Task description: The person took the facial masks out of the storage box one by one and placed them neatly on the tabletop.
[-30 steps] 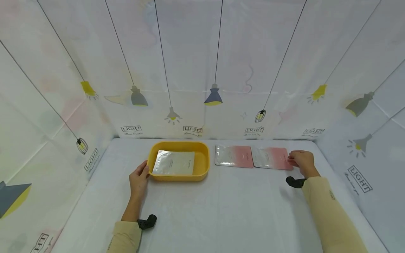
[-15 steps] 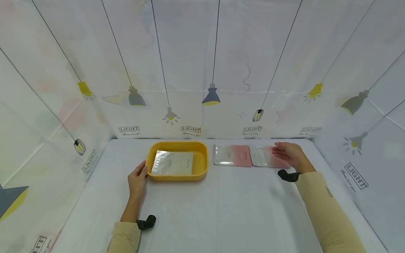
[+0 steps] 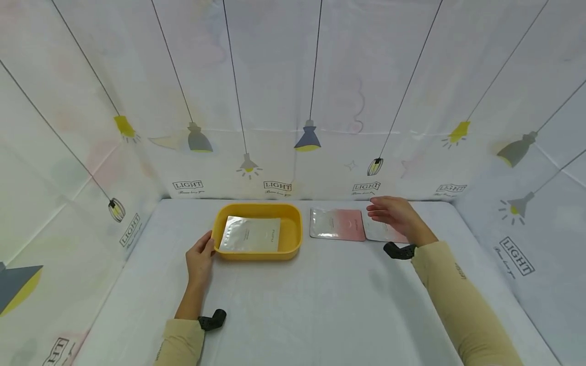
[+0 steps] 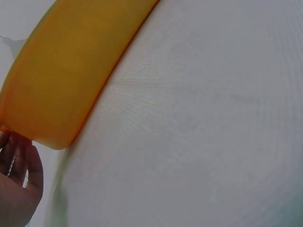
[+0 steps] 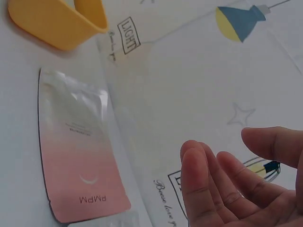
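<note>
Near the back of the table is a yellow tray [image 3: 293,249] with a pale, flat sachet [image 3: 252,235] inside. At its left end my left hand [image 3: 199,263] touches the outer wall with its fingertips; in the left wrist view the thumb and fingers lie against the end of the tray. Right of the tray lie two pink and silver sachets: a left sachet [image 3: 338,224] and a right sachet [image 3: 375,226], partly covered by my right hand [image 3: 397,216]. That hand is raised over the right sachet, fingers extended and holding nothing. In the right wrist view the left sachet [image 5: 80,151] shows its printing.
A white cloth covers the table [image 3: 293,310]. Behind it and at both sides hangs a white curtain [image 3: 256,91] printed with lamps and lettering. A black device [image 3: 212,319] is strapped to the left wrist and another black device [image 3: 399,251] to the right.
My right hand has left the right edge of the right sachet, risen and moved left over it. My left hand, the tray and the sachets have stayed in place.
</note>
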`<state>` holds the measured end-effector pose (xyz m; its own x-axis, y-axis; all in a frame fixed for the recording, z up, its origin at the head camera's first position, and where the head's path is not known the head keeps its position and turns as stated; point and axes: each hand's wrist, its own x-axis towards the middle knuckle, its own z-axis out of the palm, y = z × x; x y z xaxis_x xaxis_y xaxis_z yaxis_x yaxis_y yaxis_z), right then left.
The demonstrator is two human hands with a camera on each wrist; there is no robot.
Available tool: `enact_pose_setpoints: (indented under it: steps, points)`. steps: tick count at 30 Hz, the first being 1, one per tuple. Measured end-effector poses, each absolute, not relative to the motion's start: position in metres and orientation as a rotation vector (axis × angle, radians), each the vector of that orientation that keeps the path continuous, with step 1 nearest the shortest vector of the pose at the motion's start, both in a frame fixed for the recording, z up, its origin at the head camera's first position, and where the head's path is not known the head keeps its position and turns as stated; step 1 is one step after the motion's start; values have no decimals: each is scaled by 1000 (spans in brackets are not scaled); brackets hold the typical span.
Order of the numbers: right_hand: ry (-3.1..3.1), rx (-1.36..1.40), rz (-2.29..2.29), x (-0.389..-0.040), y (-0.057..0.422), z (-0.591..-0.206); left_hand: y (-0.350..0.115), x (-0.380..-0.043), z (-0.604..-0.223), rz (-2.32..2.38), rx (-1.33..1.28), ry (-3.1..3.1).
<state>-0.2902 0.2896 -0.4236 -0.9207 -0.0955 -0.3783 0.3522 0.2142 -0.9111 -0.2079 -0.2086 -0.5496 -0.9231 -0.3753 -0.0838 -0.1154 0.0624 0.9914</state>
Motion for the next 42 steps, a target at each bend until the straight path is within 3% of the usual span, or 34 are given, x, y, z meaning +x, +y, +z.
enact_pose_setpoints:
  steps: [24, 42]
  points:
    - [2058, 97, -1692, -306, 170, -396, -209, -208, -546, -1952, 494, -2122]
    - [2038, 178, -1609, -306, 90, -432, -208, -208, -551, -1961, 501, -2146]
